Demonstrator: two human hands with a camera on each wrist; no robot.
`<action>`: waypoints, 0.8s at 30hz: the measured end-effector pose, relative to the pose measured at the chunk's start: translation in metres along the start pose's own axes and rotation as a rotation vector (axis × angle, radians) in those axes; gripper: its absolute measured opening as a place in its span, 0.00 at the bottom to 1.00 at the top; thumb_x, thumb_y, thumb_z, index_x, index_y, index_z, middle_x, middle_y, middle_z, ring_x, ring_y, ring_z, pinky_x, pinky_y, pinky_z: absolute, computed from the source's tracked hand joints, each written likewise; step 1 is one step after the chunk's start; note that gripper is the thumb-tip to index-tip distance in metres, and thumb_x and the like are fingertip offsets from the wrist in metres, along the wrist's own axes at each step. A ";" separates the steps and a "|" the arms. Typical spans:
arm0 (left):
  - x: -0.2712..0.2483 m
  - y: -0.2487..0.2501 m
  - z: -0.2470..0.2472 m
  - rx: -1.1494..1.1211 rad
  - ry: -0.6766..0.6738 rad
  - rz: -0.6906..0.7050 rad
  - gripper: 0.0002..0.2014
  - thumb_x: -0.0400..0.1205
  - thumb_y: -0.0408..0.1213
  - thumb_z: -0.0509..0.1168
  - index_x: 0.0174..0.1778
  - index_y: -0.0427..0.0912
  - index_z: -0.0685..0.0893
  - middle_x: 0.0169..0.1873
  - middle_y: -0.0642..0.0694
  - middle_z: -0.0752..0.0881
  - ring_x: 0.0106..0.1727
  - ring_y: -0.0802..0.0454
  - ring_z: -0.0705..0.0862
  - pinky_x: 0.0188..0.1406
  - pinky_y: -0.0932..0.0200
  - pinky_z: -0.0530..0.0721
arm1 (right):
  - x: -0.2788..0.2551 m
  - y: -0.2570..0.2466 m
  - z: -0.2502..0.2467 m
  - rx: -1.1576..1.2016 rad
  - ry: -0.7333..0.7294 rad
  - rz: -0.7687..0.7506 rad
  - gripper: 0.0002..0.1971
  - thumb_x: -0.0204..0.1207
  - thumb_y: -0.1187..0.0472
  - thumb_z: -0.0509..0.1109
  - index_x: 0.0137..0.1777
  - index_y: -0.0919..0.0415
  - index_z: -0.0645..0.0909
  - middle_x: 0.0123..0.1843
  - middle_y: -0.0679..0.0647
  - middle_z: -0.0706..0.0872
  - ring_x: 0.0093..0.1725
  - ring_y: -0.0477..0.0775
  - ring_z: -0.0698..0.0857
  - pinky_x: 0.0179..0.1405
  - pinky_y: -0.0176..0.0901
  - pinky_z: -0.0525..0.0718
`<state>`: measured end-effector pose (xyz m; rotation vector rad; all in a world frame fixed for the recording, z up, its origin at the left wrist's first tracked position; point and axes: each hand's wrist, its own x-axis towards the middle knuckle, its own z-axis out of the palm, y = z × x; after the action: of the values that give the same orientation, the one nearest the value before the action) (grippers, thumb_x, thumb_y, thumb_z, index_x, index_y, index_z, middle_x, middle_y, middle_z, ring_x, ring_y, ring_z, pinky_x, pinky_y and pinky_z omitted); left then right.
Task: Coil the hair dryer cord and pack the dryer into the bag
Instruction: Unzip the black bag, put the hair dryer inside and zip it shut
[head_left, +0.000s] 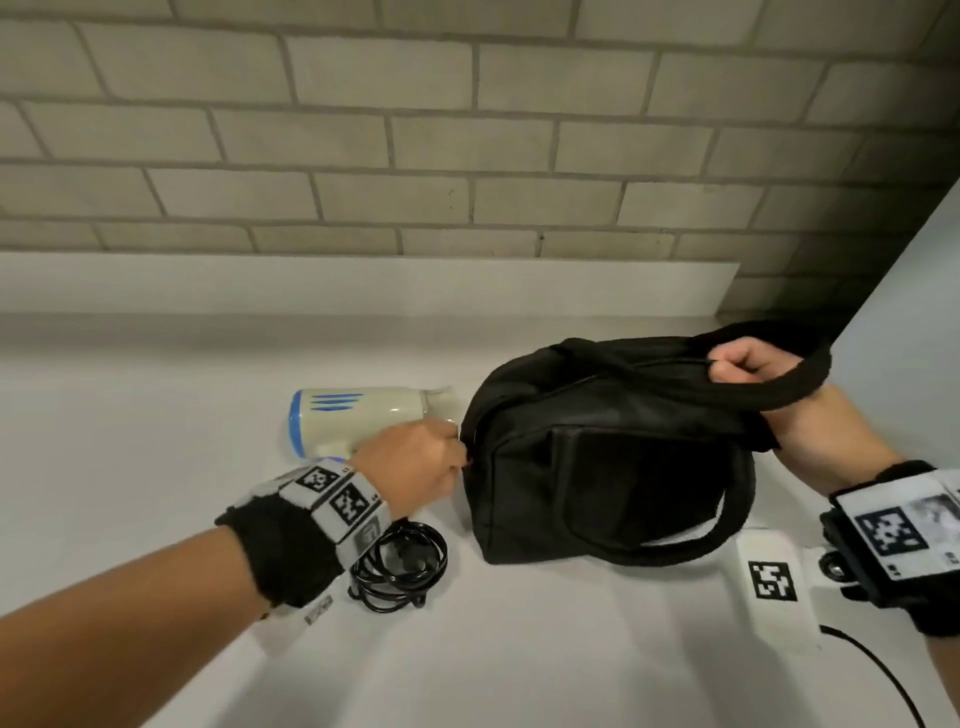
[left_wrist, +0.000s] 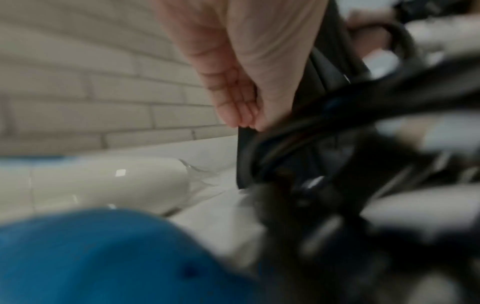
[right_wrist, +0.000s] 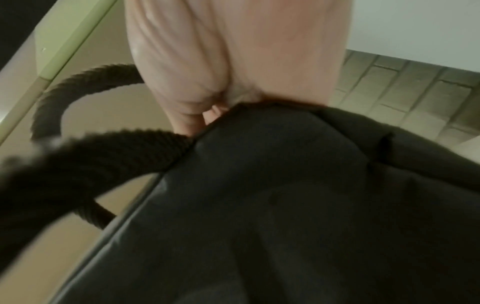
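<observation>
A black fabric bag (head_left: 613, 457) stands on the white counter, its zip shut along the top. My left hand (head_left: 441, 460) pinches something small at the bag's left end (left_wrist: 245, 128), probably the zip pull. My right hand (head_left: 737, 364) grips the fabric at the bag's upper right end (right_wrist: 215, 112), inside the loop of a handle (head_left: 800, 384). The cream and blue hair dryer (head_left: 353, 418) lies on its side left of the bag, behind my left hand. Its black cord (head_left: 402, 564) lies coiled on the counter under my left wrist.
A brick wall (head_left: 467, 130) runs behind the counter with a low white ledge (head_left: 363, 283). A white side panel (head_left: 914, 291) closes off the right. A white block with a marker (head_left: 776, 587) and a thin black cable (head_left: 878, 670) lie at the front right.
</observation>
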<state>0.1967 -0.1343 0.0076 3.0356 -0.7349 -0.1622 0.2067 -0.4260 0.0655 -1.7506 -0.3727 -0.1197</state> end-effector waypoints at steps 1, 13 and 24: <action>-0.002 -0.002 -0.004 -0.113 0.046 -0.026 0.12 0.79 0.38 0.57 0.52 0.43 0.85 0.55 0.46 0.83 0.55 0.47 0.81 0.52 0.55 0.76 | -0.001 0.000 -0.002 -0.021 -0.017 0.008 0.08 0.61 0.45 0.73 0.29 0.47 0.82 0.26 0.40 0.84 0.27 0.37 0.78 0.23 0.24 0.74; 0.054 0.029 -0.074 -0.058 0.082 0.456 0.21 0.74 0.28 0.64 0.63 0.48 0.80 0.71 0.38 0.69 0.66 0.40 0.73 0.61 0.42 0.77 | 0.002 -0.057 0.036 -0.988 -0.512 0.096 0.17 0.53 0.52 0.81 0.40 0.45 0.77 0.44 0.45 0.83 0.44 0.48 0.83 0.45 0.43 0.83; 0.088 0.017 -0.065 0.068 0.259 0.075 0.30 0.76 0.23 0.59 0.74 0.45 0.65 0.64 0.34 0.70 0.51 0.36 0.79 0.43 0.47 0.79 | -0.012 -0.062 0.024 -0.777 -0.752 0.348 0.12 0.58 0.59 0.81 0.37 0.57 0.81 0.28 0.55 0.88 0.28 0.53 0.86 0.27 0.40 0.80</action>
<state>0.2735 -0.1908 0.0646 3.0015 -0.8438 0.2572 0.1729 -0.3942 0.1143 -2.5702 -0.6003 0.7585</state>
